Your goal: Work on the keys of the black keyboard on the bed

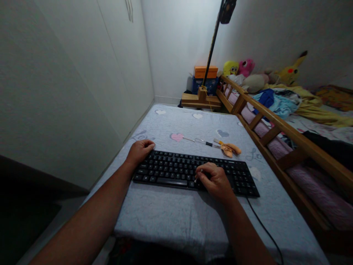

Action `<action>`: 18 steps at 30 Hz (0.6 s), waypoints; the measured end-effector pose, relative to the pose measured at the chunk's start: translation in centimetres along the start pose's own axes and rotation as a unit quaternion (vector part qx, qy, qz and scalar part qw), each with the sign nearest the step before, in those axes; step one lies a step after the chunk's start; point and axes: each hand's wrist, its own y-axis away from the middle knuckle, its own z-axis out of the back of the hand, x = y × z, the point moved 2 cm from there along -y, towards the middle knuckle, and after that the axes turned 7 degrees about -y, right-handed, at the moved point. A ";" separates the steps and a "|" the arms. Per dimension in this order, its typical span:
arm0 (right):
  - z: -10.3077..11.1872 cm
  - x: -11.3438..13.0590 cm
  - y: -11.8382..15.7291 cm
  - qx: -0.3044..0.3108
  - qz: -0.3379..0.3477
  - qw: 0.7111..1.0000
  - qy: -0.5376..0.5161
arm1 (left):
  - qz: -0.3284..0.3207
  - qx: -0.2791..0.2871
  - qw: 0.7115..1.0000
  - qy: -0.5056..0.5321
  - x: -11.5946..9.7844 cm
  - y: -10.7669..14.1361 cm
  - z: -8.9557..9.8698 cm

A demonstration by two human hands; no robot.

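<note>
A black keyboard (172, 168) lies across the cloth-covered table in front of me. My left hand (140, 151) is closed on its far left corner, fingers bent over the edge. Above the keys right of the space bar, my right hand (212, 178) pinches a thin, white-tipped stick that looks like a cotton swab (195, 180). Its tip points down at the keys, and my fingers cover most of it. Beyond the keyboard lie another thin stick (189, 139), a wire tool with a dark handle (209, 144), a small brush (217, 141) and a crumpled orange cloth (227, 150).
The keyboard's cable (264, 228) runs off the near right side of the table (165, 213). A wooden bed rail (275, 130) borders the right side, and a white wardrobe (110, 73) stands at left. A dark pole on a wooden base (193, 98) stands behind.
</note>
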 end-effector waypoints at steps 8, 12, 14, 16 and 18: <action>-0.2 0.3 -0.1 0.008 0.000 1.000 -0.011 | -0.004 -0.003 1.000 0.002 0.1 0.0 0.0; -0.4 0.4 -0.1 0.015 -0.004 1.000 -0.018 | -0.005 -0.005 1.000 0.001 0.2 -0.1 -0.1; -0.5 0.4 -0.1 0.018 -0.005 1.000 -0.019 | -0.003 -0.007 1.000 0.002 0.2 -0.1 -0.1; -0.5 0.5 -0.2 0.021 0.000 1.000 -0.018 | -0.001 -0.006 1.000 0.004 0.1 0.0 -0.1; -0.5 0.4 -0.2 0.021 0.004 1.000 -0.019 | 0.001 -0.005 1.000 0.009 0.0 0.0 -0.1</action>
